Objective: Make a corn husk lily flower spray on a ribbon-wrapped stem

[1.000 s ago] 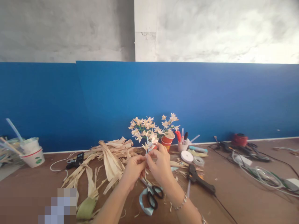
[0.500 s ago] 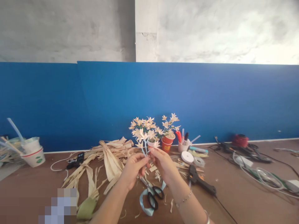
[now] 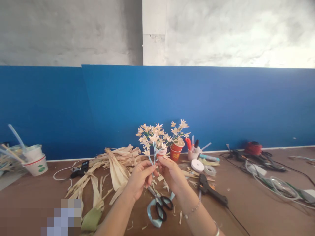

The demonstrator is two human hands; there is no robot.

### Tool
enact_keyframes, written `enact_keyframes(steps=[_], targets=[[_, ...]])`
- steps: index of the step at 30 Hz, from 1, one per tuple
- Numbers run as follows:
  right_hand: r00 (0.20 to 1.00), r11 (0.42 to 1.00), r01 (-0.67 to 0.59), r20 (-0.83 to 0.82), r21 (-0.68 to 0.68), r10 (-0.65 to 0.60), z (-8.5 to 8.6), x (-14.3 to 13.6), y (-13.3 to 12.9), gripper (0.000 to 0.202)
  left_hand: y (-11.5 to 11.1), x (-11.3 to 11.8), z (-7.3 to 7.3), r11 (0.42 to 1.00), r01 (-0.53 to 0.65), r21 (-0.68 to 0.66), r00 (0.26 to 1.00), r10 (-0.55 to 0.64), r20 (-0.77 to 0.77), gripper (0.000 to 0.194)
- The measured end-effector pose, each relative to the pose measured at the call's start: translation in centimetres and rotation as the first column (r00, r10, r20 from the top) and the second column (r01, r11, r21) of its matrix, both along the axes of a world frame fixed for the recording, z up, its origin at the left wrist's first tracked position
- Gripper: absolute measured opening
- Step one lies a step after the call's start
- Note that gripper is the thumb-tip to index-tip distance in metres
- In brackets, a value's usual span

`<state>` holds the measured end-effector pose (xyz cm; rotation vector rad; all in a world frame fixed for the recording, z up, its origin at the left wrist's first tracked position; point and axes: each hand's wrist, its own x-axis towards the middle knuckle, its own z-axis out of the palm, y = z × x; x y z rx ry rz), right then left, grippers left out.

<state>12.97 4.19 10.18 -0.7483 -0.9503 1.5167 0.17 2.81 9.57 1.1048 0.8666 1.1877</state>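
Note:
Both hands meet above the middle of the table around a spray of cream husk flowers with pale blue stems [image 3: 154, 151]. My left hand [image 3: 141, 177] pinches the stems low down between thumb and fingers. My right hand [image 3: 171, 172] is closed at the stems' right side, thumb and forefinger on a side stem. Behind the held spray, more cream flowers [image 3: 180, 128] stand in red paper cups [image 3: 175, 152]. Below the hands lie black-handled scissors [image 3: 161, 206] and a loop of light blue ribbon [image 3: 154, 219].
Dry corn husks [image 3: 118, 167] are heaped at left. A black glue gun [image 3: 211, 190] with its cord lies at right, near a white tape roll [image 3: 197, 165] and a pen cup [image 3: 194, 153]. Cables [image 3: 278, 188] spread far right; a white cup [image 3: 36, 165] stands far left.
The held spray has turned and shifted slightly, with its flower heads spread differently. Both hands keep nearly the same place and grip.

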Motion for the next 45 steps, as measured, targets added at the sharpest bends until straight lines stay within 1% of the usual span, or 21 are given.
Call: enact_keyframes(steps=[6,8,9,10,11,12,13,15,16,18,19,22,25,28,30,33,36,38,40,43,45], targets=[[1.000,1.000,0.008,0.017,0.003,-0.008,0.0,0.2,0.2,0.029,0.1,0.0,0.0,1.000,-0.020,-0.016,1.000,0.020,0.011,0.029],[0.991,1.000,-0.006,0.137,0.030,0.002,-0.1,0.7,0.3,0.028,0.2,-0.3,0.2,0.998,-0.062,-0.007,0.998,0.062,0.029,0.030],[0.968,0.999,-0.015,0.250,0.050,0.002,-0.2,1.0,0.3,0.026,0.3,-0.5,0.3,0.995,-0.098,0.000,0.994,0.098,0.042,0.030],[0.918,0.997,-0.039,0.397,0.074,0.007,-0.3,1.3,0.3,0.023,0.4,-0.7,0.4,0.990,-0.142,0.006,0.988,0.141,0.058,0.030],[0.827,0.993,-0.077,0.562,0.090,0.013,-0.6,1.6,0.2,0.018,0.5,-1.0,0.5,0.982,-0.188,0.010,0.979,0.187,0.076,0.031],[0.692,0.987,-0.133,0.722,0.093,0.026,-0.9,1.8,0.1,0.016,0.7,-1.3,0.6,0.973,-0.231,0.010,0.969,0.229,0.093,0.031],[0.524,0.977,-0.197,0.851,0.078,0.038,-1.3,1.9,0.0,0.017,0.9,-1.7,0.6,0.963,-0.269,0.009,0.958,0.267,0.109,0.032],[0.200,0.960,-0.277,0.980,0.040,0.017,-2.6,1.8,-0.1,0.024,1.2,-2.3,0.7,0.943,-0.334,0.000,0.935,0.332,0.124,0.035],[0.085,0.954,-0.298,0.996,0.040,-0.015,-3.3,1.6,-0.1,0.028,1.4,-2.7,0.8,0.931,-0.365,-0.007,0.924,0.363,0.122,0.037],[-0.033,0.946,-0.317,0.996,0.073,-0.088,-5.0,1.1,0.1,0.038,1.6,-3.3,0.8,0.900,-0.435,-0.019,0.895,0.434,0.107,0.038],[-0.041,0.940,-0.332,0.995,0.073,-0.092,-5.8,0.9,0.2,0.041,1.7,-3.5,0.8,0.884,-0.468,-0.023,0.879,0.468,0.095,0.037],[0.029,0.933,-0.296,0.978,0.206,-0.207,-7.8,0.3,0.7,0.051,1.8,-4.3,1.0,0.837,-0.547,-0.026,0.834,0.547,0.064,0.034],[0.008,0.922,-0.296,0.965,0.251,-0.260,-8.4,0.2,1.0,0.057,1.7,-4.9,1.2,0.806,-0.591,-0.011,0.805,0.591,0.052,0.036],[-0.071,0.927,-0.338,0.978,0.162,-0.197,-7.5,0.5,0.9,0.050,1.6,-5.4,1.5,0.788,-0.615,0.002,0.787,0.614,0.069,0.037],[-0.076,0.927,-0.354,0.985,0.120,-0.157,-6.3,1.1,0.7,0.037,1.7,-5.8,1.5,0.774,-0.633,0.006,0.772,0.631,0.077,0.037],[-0.007,0.929,-0.331,0.984,0.166,-0.179,-4.5,2.1,0.3,0.024,2.0,-6.5,1.3,0.754,-0.657,0.023,0.753,0.654,0.076,0.039],[0.088,0.916,-0.317,0.969,0.246,-0.229,-3.5,2.8,0.2,0.032,2.2,-6.9,1.1,0.758,-0.652,0.029,0.757,0.648,0.090,0.038],[0.123,0.905,-0.319,0.959,0.281,-0.254,-3.3,3.0,0.3,0.035,2.2,-7.1,1.2,0.764,-0.645,0.015,0.760,0.640,0.113,0.037],[0.095,0.904,-0.351,0.970,0.242,-0.223,-3.3,3.0,0.6,0.036,2.2,-7.1,1.4,0.769,-0.639,-0.006,0.762,0.633,0.136,0.037],[-0.043,0.905,-0.416,0.992,0.091,-0.120,-3.4,3.1,0.9,0.036,2.2,-7.0,1.5,0.778,-0.628,-0.019,0.767,0.623,0.151,0.038],[-0.119,0.910,-0.413,0.988,0.042,-0.099,-3.3,3.2,1.1,0.038,2.1,-6.9,1.6,0.783,-0.622,-0.011,0.773,0.616,0.152,0.038]])
